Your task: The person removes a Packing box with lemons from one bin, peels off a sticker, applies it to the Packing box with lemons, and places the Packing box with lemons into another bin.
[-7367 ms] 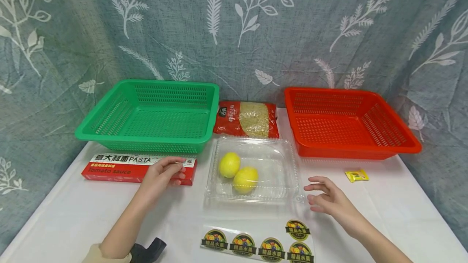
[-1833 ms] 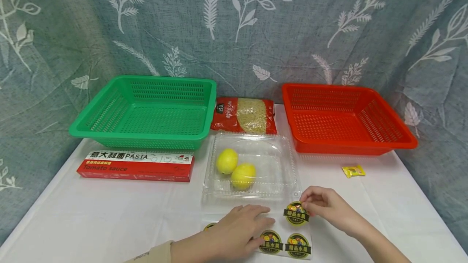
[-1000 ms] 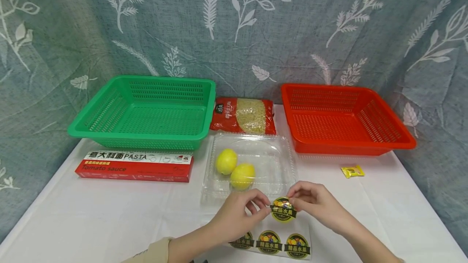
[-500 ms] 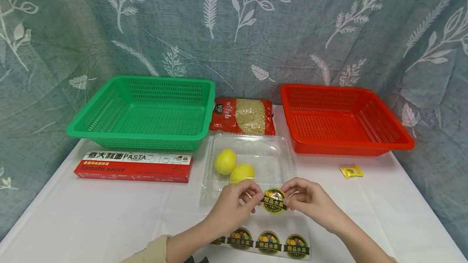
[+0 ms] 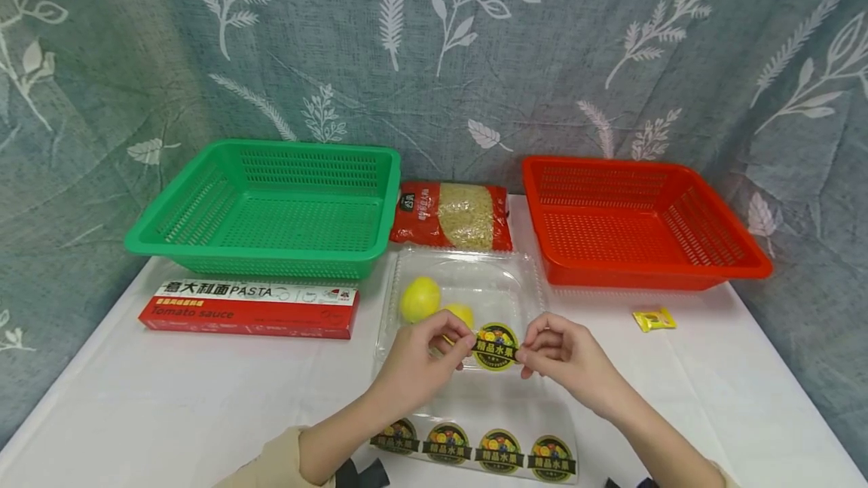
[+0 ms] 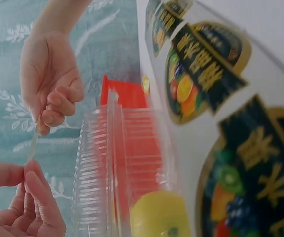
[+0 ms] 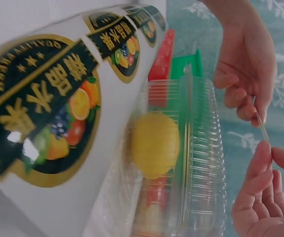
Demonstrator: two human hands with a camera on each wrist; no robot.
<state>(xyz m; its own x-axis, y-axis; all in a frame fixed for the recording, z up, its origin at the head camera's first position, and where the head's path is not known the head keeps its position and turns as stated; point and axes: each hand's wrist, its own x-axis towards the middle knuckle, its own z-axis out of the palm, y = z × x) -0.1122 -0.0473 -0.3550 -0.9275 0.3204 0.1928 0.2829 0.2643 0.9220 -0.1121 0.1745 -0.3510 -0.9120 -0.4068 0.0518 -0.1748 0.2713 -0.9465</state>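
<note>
At the far left of the white table (image 5: 169,398) sits a green basket (image 5: 271,209), empty as far as the head view shows, with a long red pasta box (image 5: 251,309) lying just in front of it. Toward the middle, a red bag of small pasta (image 5: 453,215) lies behind a closed clear plastic box (image 5: 468,300) holding two lemons (image 5: 420,298). Over the near part of that box's lid the left hand (image 5: 417,364) and the right hand (image 5: 566,356) hold one round fruit sticker (image 5: 496,346) between them, each pinching an opposite edge between thumb and fingers, so the fingers of both hands are clamped on the sticker. From the wrist views it shows only as a thin strip seen edge-on, hanging just above the lid; whether it touches the plastic cannot be told. Below the hands, at the near table edge, lies the backing sheet (image 5: 478,449) with four more stickers in a row. To the right stand a red basket (image 5: 637,224) and, near its front corner, a small yellow packet (image 5: 654,318). The step in hand looks like labelling the box, with the sticker peeled and lined up; the next move likely calls for lowering it flat onto the lid and pressing it down without creasing.
</note>
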